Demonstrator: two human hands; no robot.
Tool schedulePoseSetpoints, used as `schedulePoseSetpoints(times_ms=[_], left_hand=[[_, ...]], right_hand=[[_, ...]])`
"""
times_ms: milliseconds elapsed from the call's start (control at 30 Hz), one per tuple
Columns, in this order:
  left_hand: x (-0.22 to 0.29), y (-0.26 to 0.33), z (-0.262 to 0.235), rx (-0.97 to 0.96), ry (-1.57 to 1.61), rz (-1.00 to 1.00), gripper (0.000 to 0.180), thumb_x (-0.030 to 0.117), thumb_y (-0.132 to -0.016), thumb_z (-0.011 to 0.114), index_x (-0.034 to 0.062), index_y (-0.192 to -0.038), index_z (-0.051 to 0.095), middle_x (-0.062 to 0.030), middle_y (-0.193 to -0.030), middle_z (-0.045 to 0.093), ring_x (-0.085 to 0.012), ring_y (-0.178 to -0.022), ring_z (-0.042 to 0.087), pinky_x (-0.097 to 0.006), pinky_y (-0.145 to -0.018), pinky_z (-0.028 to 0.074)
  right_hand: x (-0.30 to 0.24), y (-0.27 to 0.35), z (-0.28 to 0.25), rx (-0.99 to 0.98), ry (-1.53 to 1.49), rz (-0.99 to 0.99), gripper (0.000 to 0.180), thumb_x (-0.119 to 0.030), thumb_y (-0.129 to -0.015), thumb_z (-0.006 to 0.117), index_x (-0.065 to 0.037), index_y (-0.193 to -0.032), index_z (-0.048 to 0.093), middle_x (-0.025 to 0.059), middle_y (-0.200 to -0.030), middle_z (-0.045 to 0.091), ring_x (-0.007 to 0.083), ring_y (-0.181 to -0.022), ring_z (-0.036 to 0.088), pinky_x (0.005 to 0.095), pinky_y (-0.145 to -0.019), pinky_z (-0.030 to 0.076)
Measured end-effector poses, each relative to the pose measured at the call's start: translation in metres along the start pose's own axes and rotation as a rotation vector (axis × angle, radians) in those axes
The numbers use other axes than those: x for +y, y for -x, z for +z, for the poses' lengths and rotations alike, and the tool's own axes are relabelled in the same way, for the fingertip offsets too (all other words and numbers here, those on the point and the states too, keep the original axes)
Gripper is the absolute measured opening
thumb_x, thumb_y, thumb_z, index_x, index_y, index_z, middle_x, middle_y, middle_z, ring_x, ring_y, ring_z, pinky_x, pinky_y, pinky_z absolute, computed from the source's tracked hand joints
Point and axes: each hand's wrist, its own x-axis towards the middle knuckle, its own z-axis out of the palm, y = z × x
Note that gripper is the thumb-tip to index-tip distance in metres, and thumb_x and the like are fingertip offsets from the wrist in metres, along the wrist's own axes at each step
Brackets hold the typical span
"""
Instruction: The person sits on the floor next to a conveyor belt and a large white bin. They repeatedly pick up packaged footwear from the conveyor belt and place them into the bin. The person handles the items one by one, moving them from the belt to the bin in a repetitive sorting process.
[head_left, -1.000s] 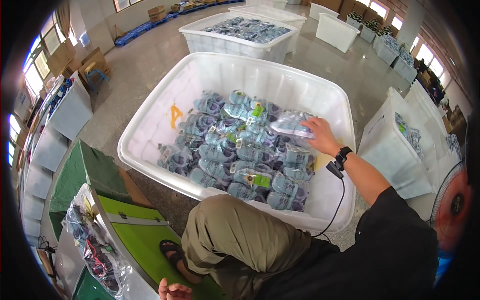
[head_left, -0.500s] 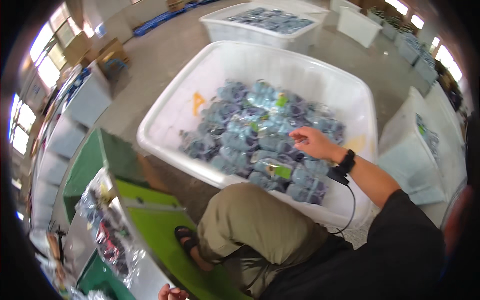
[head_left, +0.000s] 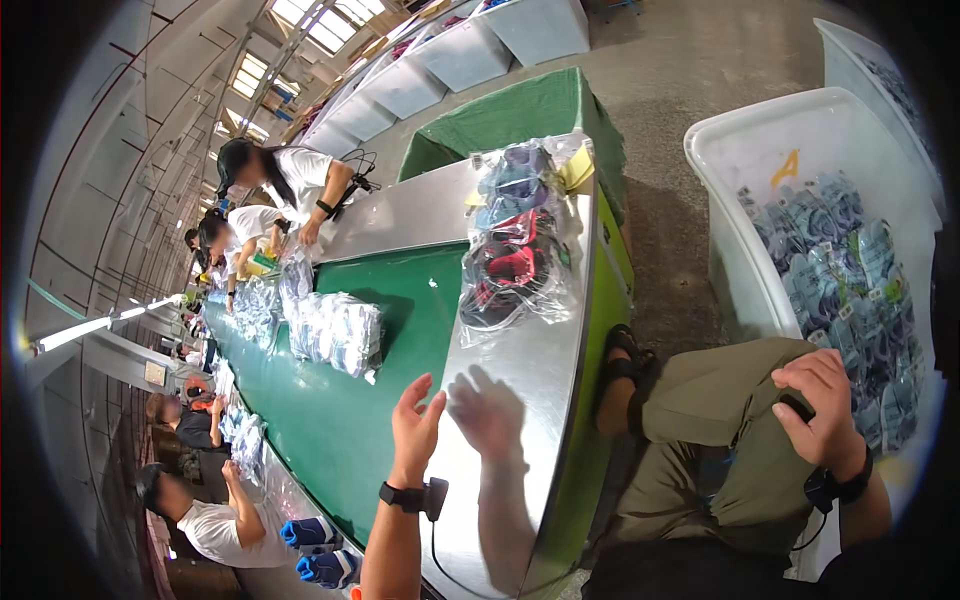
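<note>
My left hand (head_left: 415,430) is raised over the metal edge (head_left: 490,420) of the green conveyor belt (head_left: 420,285), fingers apart and nothing in them. My right hand (head_left: 820,405) hovers by my bent knee, beside the white bin, its fingers loosely curved and apart; a small dark patch shows between thumb and fingers, too unclear to name. Clear bags of red-and-black footwear (head_left: 512,265) and blue-purple footwear (head_left: 520,180) lie at the belt's end. A stack of white-and-blue bagged goods (head_left: 340,330) rests on the belt. The white bin (head_left: 735,230) holds many bagged blue-purple slippers (head_left: 850,270).
A green cloth-covered bin (head_left: 510,110) stands past the belt's end. Several co-workers (head_left: 300,180) in white shirts line the belt, one (head_left: 215,520) at the near left side. Blue shoes (head_left: 325,568) sit near that person. White bins (head_left: 460,55) stand in a row behind.
My view has swung left from the white bin to the conveyor belt. My right hand has left its place over the slippers, and my left hand has come up into full view.
</note>
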Motion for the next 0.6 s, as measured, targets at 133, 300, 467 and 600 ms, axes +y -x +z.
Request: schedulePoseSetpoints(times_ms=[133,300,467,600], left_hand=[[-0.055,-0.051,-0.038,0.114,-0.281,0.06,0.059,0.027,-0.094,0.078,-0.0062,-0.14,0.065,-0.0253,-0.142,0.068,-0.0365,-0.134,0.063,-0.043,-0.113,0.048],[-0.108,-0.12,-0.071,0.356,-0.407,-0.015,0.057,0.029,-0.093,0.078,-0.0069,-0.136,0.067,-0.026,-0.136,0.07,-0.0399,-0.131,0.064,-0.044,-0.113,0.048],[-0.124,-0.167,-0.081,0.532,-0.905,-0.257,0.073,0.042,-0.093,0.074,0.0081,-0.154,0.055,-0.019,-0.16,0.053,-0.0396,-0.151,0.045,-0.063,-0.117,0.038],[-0.129,-0.188,-0.077,0.423,-0.838,-0.347,0.079,0.049,-0.096,0.068,0.0128,-0.163,0.045,-0.015,-0.17,0.041,-0.0394,-0.159,0.034,-0.069,-0.121,0.031]], right_hand=[[0.003,0.0,0.011,-0.012,0.073,-0.011,0.036,-0.01,-0.067,0.078,-0.003,-0.102,0.072,0.0122,-0.096,0.07,0.0352,-0.098,0.065,0.0487,-0.092,0.046],[0.01,0.004,0.022,0.061,0.149,-0.025,0.028,-0.009,-0.068,0.075,-0.005,-0.095,0.07,0.0109,-0.092,0.067,0.0341,-0.097,0.065,0.0488,-0.092,0.046],[0.016,0.006,0.026,0.1,0.163,-0.063,0.022,-0.008,-0.071,0.071,-0.007,-0.092,0.066,0.01,-0.09,0.063,0.0337,-0.097,0.064,0.0491,-0.093,0.047],[0.022,0.008,0.028,0.078,0.172,-0.041,0.018,-0.011,-0.073,0.069,-0.006,-0.09,0.065,0.0107,-0.088,0.062,0.0342,-0.096,0.062,0.0484,-0.092,0.046]])
